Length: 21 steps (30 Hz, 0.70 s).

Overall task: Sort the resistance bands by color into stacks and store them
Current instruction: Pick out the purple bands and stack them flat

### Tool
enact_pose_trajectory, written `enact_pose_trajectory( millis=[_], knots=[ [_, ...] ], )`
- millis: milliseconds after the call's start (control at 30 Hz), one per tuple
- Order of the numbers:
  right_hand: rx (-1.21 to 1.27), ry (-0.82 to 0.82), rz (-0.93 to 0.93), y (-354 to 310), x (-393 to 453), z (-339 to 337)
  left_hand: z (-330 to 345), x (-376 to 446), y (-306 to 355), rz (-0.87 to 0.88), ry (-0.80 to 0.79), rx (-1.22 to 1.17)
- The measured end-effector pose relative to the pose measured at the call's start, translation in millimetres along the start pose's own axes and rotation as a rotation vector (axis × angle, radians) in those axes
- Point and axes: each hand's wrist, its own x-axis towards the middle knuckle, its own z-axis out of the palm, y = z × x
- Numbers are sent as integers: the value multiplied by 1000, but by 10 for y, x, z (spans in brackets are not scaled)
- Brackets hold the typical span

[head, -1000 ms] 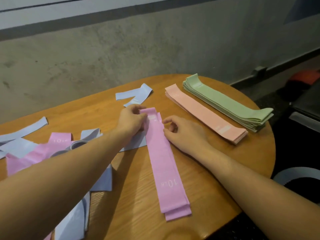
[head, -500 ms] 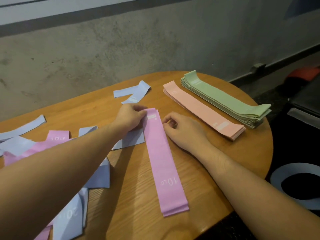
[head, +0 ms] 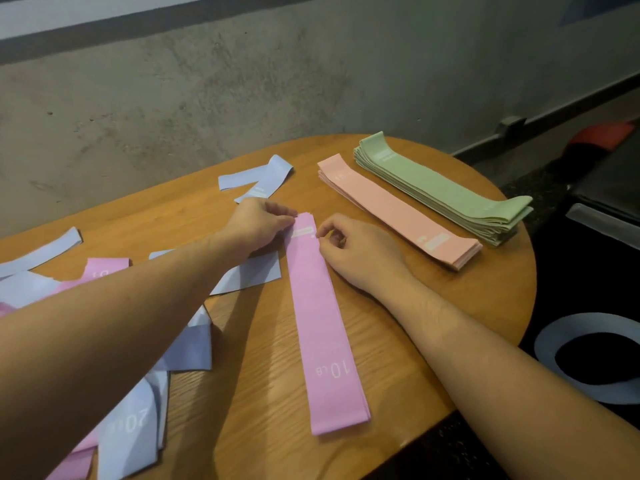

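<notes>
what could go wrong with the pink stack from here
The pink stack has its near end close to the table edge, so a nudge from either forearm could push it off. Both hands, left hand and right hand, work only its far end, so the near layers may fan out. Loose blue bands lie right beside it and could get caught in.

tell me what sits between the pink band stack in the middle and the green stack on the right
In the head view, the peach stack lies between the pink stack and the green stack, beside the green one, with bare table toward the pink.
</notes>
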Motion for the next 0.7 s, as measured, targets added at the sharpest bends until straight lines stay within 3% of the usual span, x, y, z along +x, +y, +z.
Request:
enact_pose_trajectory(
  millis=[167,400,700],
  knots=[
    [-102,0,-71,-40,-8,14,-17,-140,-6,67,48,15],
    [-97,23,-176,-129,-78,-3,-191,-556,-243,346,108,176],
    [70,-51,-194,-430,-304,74,-757,-1349,-681,564,0,503]
  ],
)
